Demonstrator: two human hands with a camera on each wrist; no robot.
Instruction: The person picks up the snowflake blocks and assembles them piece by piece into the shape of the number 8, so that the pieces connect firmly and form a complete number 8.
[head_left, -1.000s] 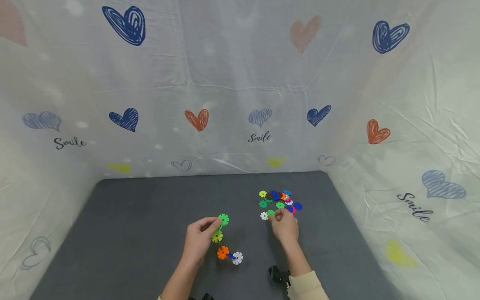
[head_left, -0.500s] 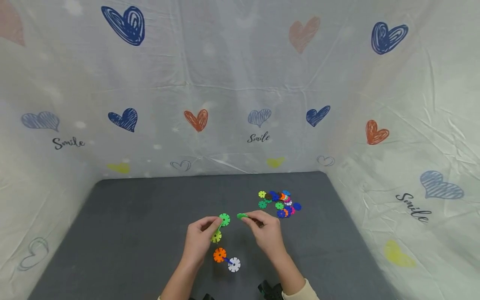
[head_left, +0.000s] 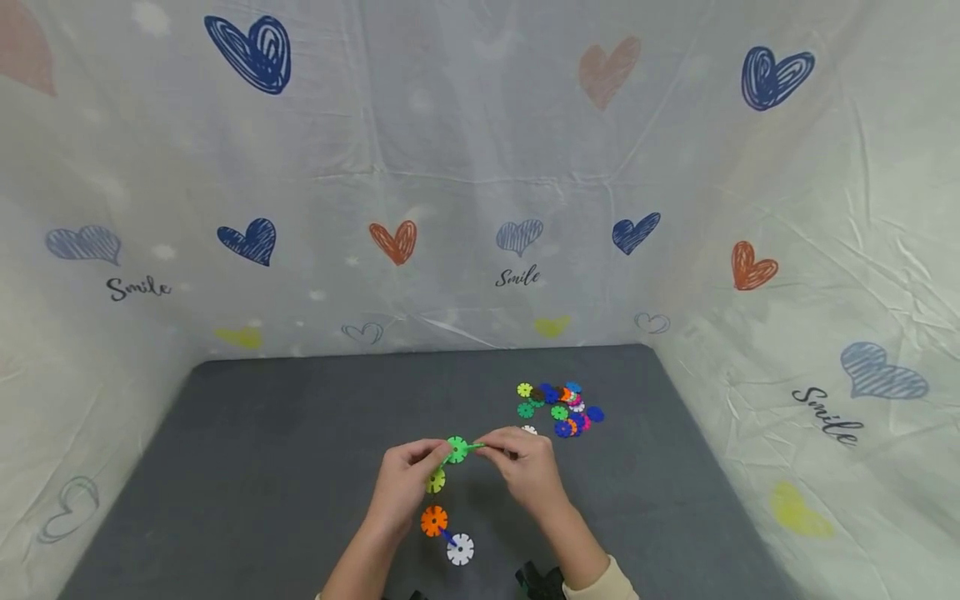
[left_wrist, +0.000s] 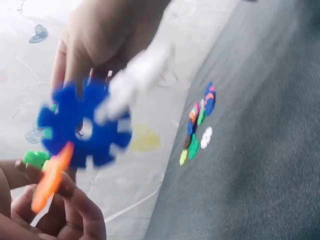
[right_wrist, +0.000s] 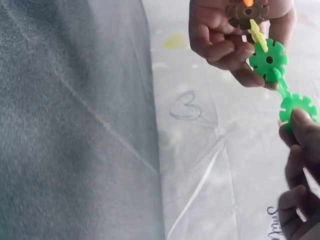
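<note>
White disc (head_left: pixel 460 560) hangs nearest, blurred in left wrist view, which shows blue disc (left_wrist: pixel 62 127) full-face; then orange disc (head_left: pixel 427 525), brown, yellow, green along slotted chain (right_wrist: pixel 258 37) above grey table (head_left: pixel 300 467). Brown disc (right_wrist: pixel 237 16) shows face only in right wrist view. Left hand (head_left: pixel 400 479) pinches chain at green part; right hand (head_left: pixel 529 468) grasps green end disc (right_wrist: pixel 288 106), thumb on face. Farther right, loose disc pile (head_left: pixel 551 395).

Curled left hand (head_left: pixel 400 477) near right hand (head_left: pixel 529 468)
</note>
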